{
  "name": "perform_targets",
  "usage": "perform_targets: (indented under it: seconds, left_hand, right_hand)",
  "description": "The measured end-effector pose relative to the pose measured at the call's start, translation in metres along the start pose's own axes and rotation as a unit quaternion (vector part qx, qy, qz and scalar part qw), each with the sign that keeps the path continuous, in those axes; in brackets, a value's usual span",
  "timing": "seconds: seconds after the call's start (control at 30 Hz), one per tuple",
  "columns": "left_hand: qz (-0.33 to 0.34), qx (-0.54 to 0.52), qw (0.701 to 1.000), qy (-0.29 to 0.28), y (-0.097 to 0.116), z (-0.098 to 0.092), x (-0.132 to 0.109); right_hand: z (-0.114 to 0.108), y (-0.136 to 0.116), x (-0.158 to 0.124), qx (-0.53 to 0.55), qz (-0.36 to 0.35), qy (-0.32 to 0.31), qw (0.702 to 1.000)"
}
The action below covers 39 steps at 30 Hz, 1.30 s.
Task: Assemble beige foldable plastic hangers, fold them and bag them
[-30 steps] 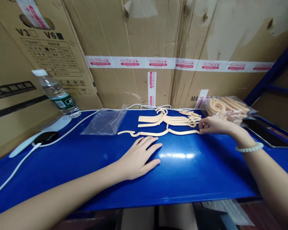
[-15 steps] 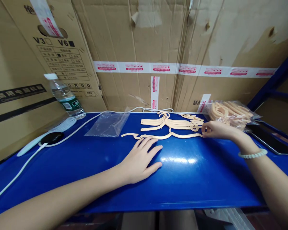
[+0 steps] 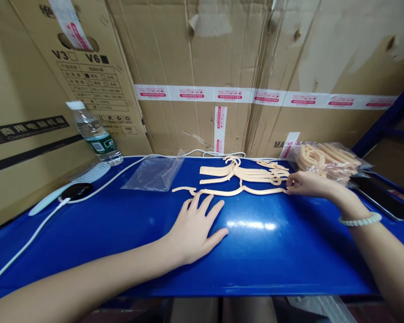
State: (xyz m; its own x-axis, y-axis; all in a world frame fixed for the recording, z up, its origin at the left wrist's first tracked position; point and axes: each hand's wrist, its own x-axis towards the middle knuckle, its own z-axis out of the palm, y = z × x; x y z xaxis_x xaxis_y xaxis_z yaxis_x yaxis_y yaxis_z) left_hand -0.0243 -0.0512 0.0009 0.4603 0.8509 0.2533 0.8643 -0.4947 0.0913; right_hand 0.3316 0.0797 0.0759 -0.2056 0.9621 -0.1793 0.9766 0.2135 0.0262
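Left hand [image 3: 195,229] flat on blue worktop [image 3: 121,233], fingers splayed, tips at the loose hanger [image 3: 229,192]. Right hand [image 3: 306,184] pinches that hanger's right end, near the back edge, just before the hanger stack [image 3: 245,172].

Likely warehouse packing station: taped cardboard cartons [image 3: 202,67] walling blue worktable [image 3: 262,264], bagged hangers [image 3: 326,158].

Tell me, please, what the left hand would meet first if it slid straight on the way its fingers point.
Most likely the single peach plastic hanger lying on the blue table top, just beyond the left hand; its fingertips seem almost at it. The stack of like hangers lies farther back.
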Motion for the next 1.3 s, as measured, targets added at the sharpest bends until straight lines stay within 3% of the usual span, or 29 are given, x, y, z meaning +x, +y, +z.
perform_targets:
  seconds: [0.37, 0.67, 0.73, 0.87, 0.97, 1.13, 1.3]
  left_hand:
    - [0.002, 0.026, 1.0, 0.013, 0.002, -0.003, -0.002]
    - [0.124, -0.041, 0.991, 0.033, -0.004, -0.003, 0.005]
    - [0.137, -0.055, 0.988, 0.043, -0.005, -0.003, 0.005]
    - [0.147, -0.078, 0.985, 0.05, -0.005, -0.003, 0.005]
    - [0.15, -0.09, 0.984, 0.045, -0.006, -0.003, 0.006]
    - [0.157, -0.103, 0.981, 0.043, -0.007, -0.001, 0.008]
    - [0.161, -0.113, 0.98, 0.042, -0.007, 0.001, 0.008]
  right_hand:
    - [0.001, 0.002, 0.002, -0.006, 0.001, -0.007, 1.0]
    - [0.001, 0.01, 0.004, -0.008, -0.021, 0.013, 1.0]
    - [-0.001, 0.012, 0.005, -0.001, -0.028, 0.045, 0.999]
    - [-0.003, 0.012, 0.009, 0.016, -0.017, 0.173, 0.985]
    - [0.002, 0.011, 0.016, 0.034, -0.016, 0.222, 0.974]
    - [0.016, 0.018, 0.031, 0.072, -0.007, 0.232, 0.97]
    - [0.028, 0.028, 0.043, 0.007, -0.067, 0.207, 0.976]
